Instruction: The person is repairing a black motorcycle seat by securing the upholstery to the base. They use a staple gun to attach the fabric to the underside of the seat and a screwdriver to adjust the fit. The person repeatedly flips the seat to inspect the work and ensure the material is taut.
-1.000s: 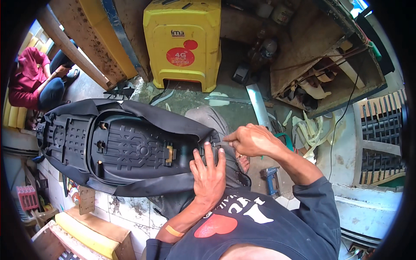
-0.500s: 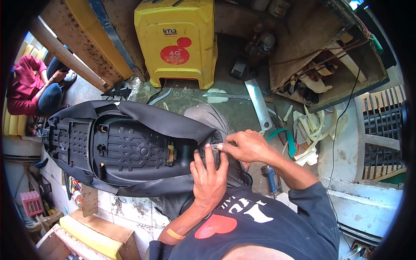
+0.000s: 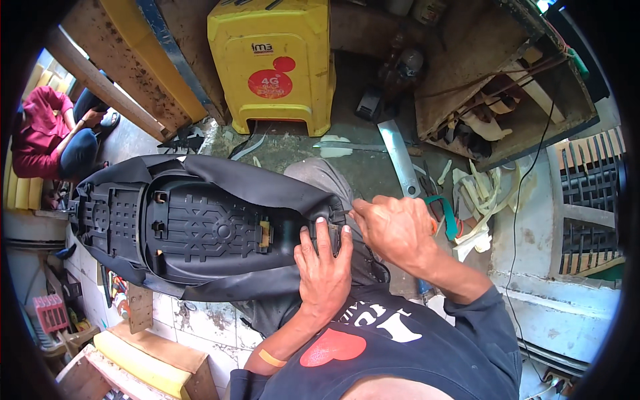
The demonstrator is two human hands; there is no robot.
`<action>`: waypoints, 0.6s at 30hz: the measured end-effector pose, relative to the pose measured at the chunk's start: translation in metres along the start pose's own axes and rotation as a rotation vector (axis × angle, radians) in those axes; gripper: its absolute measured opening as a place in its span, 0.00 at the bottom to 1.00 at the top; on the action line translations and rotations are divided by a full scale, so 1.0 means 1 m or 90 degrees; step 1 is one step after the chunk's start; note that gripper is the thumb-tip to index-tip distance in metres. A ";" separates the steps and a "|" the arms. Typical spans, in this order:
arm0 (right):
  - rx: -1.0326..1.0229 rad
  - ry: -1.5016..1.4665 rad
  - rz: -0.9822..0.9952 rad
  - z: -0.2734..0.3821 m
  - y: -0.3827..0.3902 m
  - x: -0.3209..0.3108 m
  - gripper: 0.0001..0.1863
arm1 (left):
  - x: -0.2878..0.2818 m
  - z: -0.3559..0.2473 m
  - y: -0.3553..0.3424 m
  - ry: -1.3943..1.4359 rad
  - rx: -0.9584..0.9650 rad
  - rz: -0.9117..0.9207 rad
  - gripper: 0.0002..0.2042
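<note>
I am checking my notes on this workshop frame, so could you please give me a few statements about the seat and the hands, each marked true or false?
1. The black motorcycle seat lies upside down, its ribbed plastic underside facing up. True.
2. The left hand lies flat on the floor, away from the seat. False: it presses on the seat's end, fingers over the edge.
3. The right hand pinches at the black cover at the seat's end. True.
4. The plastic stool beyond the seat is blue. False: it is yellow with a red round mark.
5. A person in red sits at the far left. True.
</note>
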State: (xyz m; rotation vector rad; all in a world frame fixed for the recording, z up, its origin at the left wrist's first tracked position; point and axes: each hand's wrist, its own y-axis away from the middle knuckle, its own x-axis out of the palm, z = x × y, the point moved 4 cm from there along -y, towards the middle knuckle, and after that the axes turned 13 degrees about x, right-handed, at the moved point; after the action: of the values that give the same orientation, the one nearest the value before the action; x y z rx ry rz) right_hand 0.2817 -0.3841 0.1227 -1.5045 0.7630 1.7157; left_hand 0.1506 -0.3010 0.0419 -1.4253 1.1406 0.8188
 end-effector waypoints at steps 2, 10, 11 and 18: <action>-0.020 0.013 0.008 0.003 -0.002 0.005 0.10 | 0.001 -0.001 0.000 0.001 0.001 -0.015 0.23; 0.073 -0.067 0.076 -0.005 -0.009 0.022 0.17 | -0.002 0.000 -0.003 0.014 0.002 -0.038 0.22; 0.069 -0.055 0.069 -0.005 -0.009 0.022 0.18 | -0.003 0.000 -0.004 0.011 0.004 -0.040 0.22; 0.007 0.066 0.055 0.002 -0.009 0.011 0.23 | -0.012 -0.003 0.000 0.013 0.026 -0.044 0.22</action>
State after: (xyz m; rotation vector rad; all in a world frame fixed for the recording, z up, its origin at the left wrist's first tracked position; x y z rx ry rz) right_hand 0.2874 -0.3758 0.1128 -1.5830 0.9016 1.7034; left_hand 0.1466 -0.3019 0.0535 -1.4336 1.1127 0.7297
